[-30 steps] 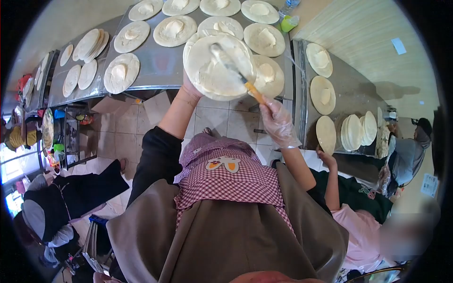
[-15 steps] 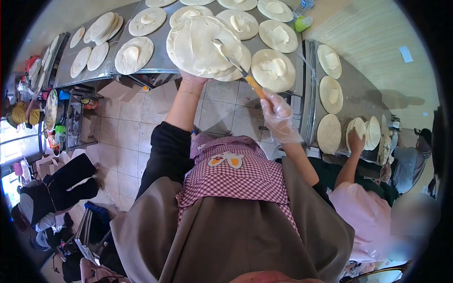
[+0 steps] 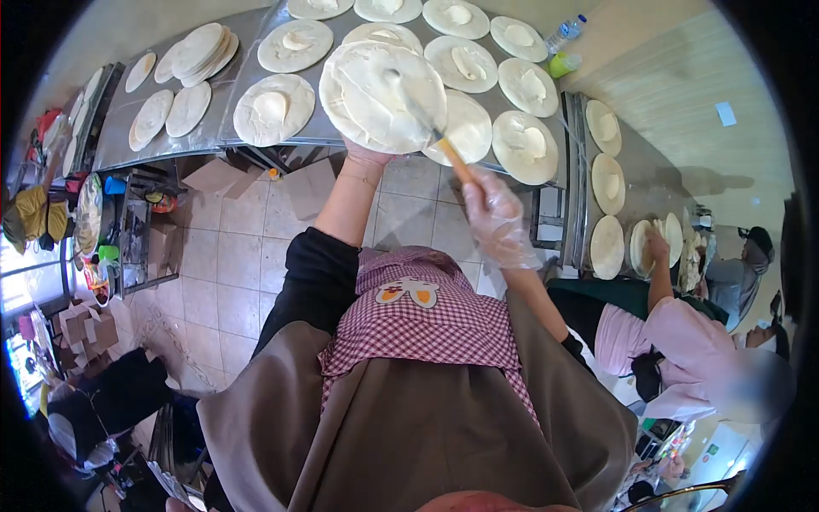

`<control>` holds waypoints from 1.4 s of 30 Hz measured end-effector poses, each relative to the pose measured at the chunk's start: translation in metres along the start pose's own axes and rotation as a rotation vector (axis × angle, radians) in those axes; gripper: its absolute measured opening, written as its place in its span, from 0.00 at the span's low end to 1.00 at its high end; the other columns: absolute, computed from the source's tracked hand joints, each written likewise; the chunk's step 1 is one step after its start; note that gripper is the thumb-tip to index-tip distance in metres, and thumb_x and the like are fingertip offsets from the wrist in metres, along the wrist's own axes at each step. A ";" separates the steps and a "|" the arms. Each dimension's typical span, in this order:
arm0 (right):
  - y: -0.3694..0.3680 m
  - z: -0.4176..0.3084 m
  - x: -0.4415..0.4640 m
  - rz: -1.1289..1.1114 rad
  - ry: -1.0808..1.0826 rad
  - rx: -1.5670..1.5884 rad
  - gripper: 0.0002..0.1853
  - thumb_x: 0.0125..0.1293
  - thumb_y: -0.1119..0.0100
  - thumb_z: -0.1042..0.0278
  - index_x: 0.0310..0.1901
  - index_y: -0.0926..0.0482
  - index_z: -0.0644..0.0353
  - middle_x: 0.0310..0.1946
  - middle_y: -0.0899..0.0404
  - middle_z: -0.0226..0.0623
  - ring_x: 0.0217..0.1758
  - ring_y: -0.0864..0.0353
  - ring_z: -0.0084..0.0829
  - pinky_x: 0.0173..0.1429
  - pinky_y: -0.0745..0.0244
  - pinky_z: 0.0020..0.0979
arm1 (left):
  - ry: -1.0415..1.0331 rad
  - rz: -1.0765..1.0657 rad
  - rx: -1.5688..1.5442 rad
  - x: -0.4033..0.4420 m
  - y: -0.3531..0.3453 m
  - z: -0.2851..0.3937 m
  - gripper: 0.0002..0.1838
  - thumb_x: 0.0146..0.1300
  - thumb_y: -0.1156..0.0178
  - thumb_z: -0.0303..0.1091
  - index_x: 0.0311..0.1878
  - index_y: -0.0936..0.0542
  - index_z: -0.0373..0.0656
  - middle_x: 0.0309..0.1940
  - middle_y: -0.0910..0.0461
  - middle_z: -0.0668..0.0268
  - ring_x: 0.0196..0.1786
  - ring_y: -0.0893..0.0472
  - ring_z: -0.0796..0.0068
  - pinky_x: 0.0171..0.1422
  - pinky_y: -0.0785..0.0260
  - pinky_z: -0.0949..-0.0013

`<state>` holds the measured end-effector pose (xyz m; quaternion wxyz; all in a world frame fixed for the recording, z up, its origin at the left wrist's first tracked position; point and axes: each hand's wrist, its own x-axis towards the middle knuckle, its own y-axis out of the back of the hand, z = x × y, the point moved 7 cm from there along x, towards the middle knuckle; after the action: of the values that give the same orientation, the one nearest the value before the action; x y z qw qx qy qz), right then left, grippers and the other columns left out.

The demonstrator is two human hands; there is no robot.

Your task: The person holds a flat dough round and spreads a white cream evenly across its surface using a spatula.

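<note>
My left hand [image 3: 367,152], mostly hidden underneath, holds up a round flatbread [image 3: 363,102] coated with pale cream. In a clear plastic glove, my right hand [image 3: 495,213] is closed around the wooden handle of a spreading spatula [image 3: 452,158]. Its metal blade, blurred by motion, lies across the cream on the flatbread's right half. Just right of the held flatbread, and partly behind it, is another round [image 3: 469,130] on the table. Farther right lies a round with a dollop of cream [image 3: 525,145].
Several dolloped rounds cover the metal table [image 3: 223,107]. A stack of plain rounds [image 3: 203,53] stands at the left. A water bottle [image 3: 563,36] and green cup [image 3: 563,64] are at the back right. A co-worker's hand [image 3: 655,243] touches rounds on the right-hand table.
The spatula's blade has moved slightly left and its handle has swung with my right hand. The table appears shifted right and down in view. The co-worker at the right has leaned away.
</note>
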<state>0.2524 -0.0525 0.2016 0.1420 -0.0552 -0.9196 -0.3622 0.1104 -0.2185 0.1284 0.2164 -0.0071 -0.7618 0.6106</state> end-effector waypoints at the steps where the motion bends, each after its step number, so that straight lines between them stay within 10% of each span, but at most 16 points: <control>1: -0.014 -0.003 -0.008 0.022 0.039 0.021 0.13 0.60 0.40 0.77 0.48 0.23 0.62 0.36 0.19 0.47 0.37 0.17 0.44 0.40 0.21 0.36 | 0.003 -0.004 -0.004 0.002 0.000 0.003 0.34 0.69 0.63 0.61 0.71 0.40 0.53 0.69 0.36 0.63 0.70 0.36 0.56 0.72 0.42 0.45; 7: -0.041 -0.054 -0.019 -0.036 0.287 -0.019 0.15 0.60 0.40 0.77 0.49 0.25 0.62 0.36 0.19 0.46 0.34 0.17 0.45 0.36 0.21 0.38 | -0.069 0.345 0.459 0.001 0.046 0.039 0.33 0.68 0.62 0.61 0.69 0.38 0.51 0.67 0.33 0.62 0.67 0.32 0.57 0.71 0.39 0.48; 18: -0.061 -0.063 -0.009 -0.075 0.082 -0.084 0.15 0.60 0.40 0.77 0.50 0.24 0.62 0.38 0.20 0.49 0.38 0.17 0.47 0.41 0.21 0.38 | 0.236 -0.025 0.028 0.012 0.000 0.016 0.33 0.69 0.64 0.61 0.69 0.36 0.51 0.66 0.32 0.61 0.67 0.32 0.55 0.72 0.42 0.47; 24: -0.050 -0.057 0.010 0.109 0.101 -0.077 0.15 0.59 0.40 0.77 0.49 0.24 0.61 0.37 0.20 0.49 0.36 0.17 0.47 0.39 0.21 0.38 | 0.188 0.335 0.369 0.014 0.009 0.024 0.34 0.68 0.64 0.63 0.69 0.37 0.51 0.66 0.32 0.61 0.68 0.33 0.55 0.72 0.43 0.48; 26: -0.046 -0.052 0.014 0.185 0.024 -0.122 0.15 0.59 0.40 0.77 0.49 0.24 0.61 0.37 0.20 0.49 0.36 0.17 0.47 0.39 0.21 0.38 | 0.331 0.030 -0.163 0.018 0.013 0.020 0.34 0.69 0.64 0.63 0.69 0.37 0.51 0.66 0.33 0.61 0.68 0.33 0.55 0.73 0.44 0.49; 36: -0.056 -0.081 0.017 0.034 0.255 -0.118 0.15 0.60 0.40 0.77 0.50 0.23 0.62 0.38 0.19 0.48 0.36 0.16 0.44 0.37 0.21 0.37 | 0.161 0.149 0.726 0.009 0.001 0.055 0.31 0.71 0.64 0.57 0.69 0.37 0.50 0.66 0.32 0.61 0.67 0.32 0.58 0.72 0.41 0.51; 37: -0.050 -0.074 0.026 0.084 0.158 -0.152 0.15 0.60 0.40 0.76 0.50 0.23 0.62 0.37 0.19 0.48 0.36 0.16 0.44 0.37 0.21 0.37 | 0.406 -0.027 -0.159 0.009 0.000 0.041 0.29 0.72 0.65 0.56 0.68 0.35 0.49 0.64 0.31 0.61 0.66 0.31 0.60 0.70 0.39 0.51; 42: -0.055 -0.069 0.031 -0.068 0.072 -0.207 0.14 0.61 0.39 0.78 0.50 0.23 0.63 0.38 0.18 0.47 0.37 0.16 0.41 0.41 0.21 0.32 | 0.462 -0.029 -0.101 0.010 0.026 0.044 0.31 0.71 0.63 0.58 0.69 0.37 0.48 0.64 0.31 0.58 0.65 0.30 0.57 0.70 0.39 0.49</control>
<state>0.2270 -0.1401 0.2234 0.1562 -0.0252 -0.8728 -0.4617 0.0803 -0.2499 0.1003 0.3932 -0.1467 -0.7216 0.5506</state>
